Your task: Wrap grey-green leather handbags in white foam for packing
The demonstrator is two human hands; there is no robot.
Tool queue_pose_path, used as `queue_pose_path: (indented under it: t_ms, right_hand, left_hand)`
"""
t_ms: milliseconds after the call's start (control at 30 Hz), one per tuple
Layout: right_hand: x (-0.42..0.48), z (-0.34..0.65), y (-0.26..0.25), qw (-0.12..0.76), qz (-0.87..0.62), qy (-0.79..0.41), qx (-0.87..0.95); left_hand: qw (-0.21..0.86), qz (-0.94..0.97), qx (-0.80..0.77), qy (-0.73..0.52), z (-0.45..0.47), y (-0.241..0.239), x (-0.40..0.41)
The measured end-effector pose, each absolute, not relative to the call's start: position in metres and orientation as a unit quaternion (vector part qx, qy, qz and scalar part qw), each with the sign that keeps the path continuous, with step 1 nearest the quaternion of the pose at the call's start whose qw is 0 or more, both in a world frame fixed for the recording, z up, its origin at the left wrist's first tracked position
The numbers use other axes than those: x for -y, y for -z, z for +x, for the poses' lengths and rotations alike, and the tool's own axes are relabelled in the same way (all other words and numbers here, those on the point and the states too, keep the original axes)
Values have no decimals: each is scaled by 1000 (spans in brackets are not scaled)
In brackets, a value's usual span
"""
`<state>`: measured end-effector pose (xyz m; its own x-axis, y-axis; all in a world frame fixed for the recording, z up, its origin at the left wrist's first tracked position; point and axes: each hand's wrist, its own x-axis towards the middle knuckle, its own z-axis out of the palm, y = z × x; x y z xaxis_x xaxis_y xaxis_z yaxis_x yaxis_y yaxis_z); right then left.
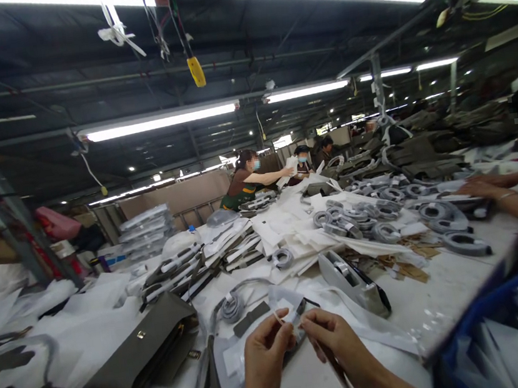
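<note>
Close together above the table are my left hand (269,347) and my right hand (338,341). Thumb and forefinger of the left are pinched on a thin pale strip (278,317). The right is closed too, with a thin flat brown piece (333,364) hanging below its fingers; what its fingertips pinch is too small to make out. Just beyond and below them lies an olive-grey handbag part with clear plastic and white paper (232,359), partly hidden by my hands. A coiled wrapped strap (232,308) rests behind it.
On the left lies an olive-grey handbag (137,354) with a gold clasp. A white-wrapped bag (352,283), coiled grey straps (337,216) and white sheets (282,229) cover the table beyond. A co-worker's hands (482,187) rest at the right. A blue-lined bin (473,325) stands below the table edge.
</note>
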<state>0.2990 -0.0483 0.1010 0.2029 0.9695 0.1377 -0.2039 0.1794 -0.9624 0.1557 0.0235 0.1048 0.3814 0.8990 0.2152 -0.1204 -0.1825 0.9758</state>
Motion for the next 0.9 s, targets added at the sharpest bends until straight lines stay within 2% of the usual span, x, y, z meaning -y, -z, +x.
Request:
queue_pose_path:
  t_ms: [233,333,500,600,900]
  right_hand:
    - [44,297,-101,647,-448,-484,383]
    - [42,298,-95,643,-465,-480,373]
    - [41,304,-74,606,-507,-460,406]
    - [32,302,-63,580,-528,-429,447]
    - [-35,276,-46,536,-537,-326,563]
  left_hand:
    - [529,648,-345,-425,141,-107,-2]
    - [474,698,-375,-384,131,-100,-10]
    - [329,684,-521,-391,74,-86,-76]
    - [253,669,-604,-352,39,-81,-126]
    - [167,699,-677,-160,51,-60,-206]
